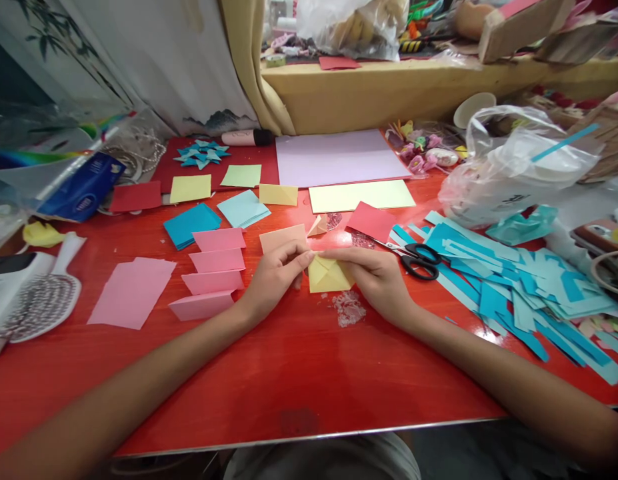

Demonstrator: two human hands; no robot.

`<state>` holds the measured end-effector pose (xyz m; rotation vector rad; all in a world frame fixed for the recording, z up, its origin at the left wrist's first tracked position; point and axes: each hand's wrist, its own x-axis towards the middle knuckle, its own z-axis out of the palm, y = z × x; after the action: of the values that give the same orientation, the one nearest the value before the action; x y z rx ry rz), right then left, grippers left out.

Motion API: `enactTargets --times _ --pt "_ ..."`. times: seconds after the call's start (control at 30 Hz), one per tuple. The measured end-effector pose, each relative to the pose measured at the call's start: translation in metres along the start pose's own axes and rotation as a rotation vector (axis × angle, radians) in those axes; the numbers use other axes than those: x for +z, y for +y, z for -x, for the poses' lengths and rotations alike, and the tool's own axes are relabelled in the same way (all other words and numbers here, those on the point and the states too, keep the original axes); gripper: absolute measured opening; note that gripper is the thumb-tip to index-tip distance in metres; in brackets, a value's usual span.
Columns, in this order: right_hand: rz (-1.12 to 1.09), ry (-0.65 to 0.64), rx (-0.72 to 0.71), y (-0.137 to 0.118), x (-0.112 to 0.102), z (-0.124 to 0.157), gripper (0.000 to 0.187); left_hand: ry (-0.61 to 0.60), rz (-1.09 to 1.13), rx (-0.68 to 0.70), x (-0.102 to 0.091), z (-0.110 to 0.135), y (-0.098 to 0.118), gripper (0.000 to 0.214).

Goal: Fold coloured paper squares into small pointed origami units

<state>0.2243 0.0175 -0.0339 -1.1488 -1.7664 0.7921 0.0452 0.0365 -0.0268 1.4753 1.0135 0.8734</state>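
Observation:
A small yellow sheet of paper with crease lines is held between my hands just above the red table. My left hand pinches its upper left corner between thumb and fingers. On the other side, my right hand has its index finger along the top edge, with the remaining fingers curled at the right edge. Right behind the sheet lie a peach paper and a small folded peach piece. Folded pink papers stand in a row left of my left hand.
Black-handled scissors lie beside a red paper. Blue paper strips spread across the right. Pink sheets and a hairbrush are at left. A lilac sheet and a blue paper star lie behind.

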Motion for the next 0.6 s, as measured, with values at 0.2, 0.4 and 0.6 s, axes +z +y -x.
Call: enactTargets --times 0.2,0.4,0.6 --pt "-0.32 0.013 0.259 -0.004 -0.001 -0.006 0.039 0.018 -0.128 -0.015 0.001 0.001 0.003 0.025" --pt "-0.446 -0.166 0.46 -0.001 0.0 -0.013 0.026 0.009 -0.182 -0.026 0.002 0.002 0.003 0.024" --pt "-0.378 -0.212 0.473 -0.002 -0.003 -0.012 0.029 0.033 -0.244 -0.032 0.002 0.001 0.001 0.025"
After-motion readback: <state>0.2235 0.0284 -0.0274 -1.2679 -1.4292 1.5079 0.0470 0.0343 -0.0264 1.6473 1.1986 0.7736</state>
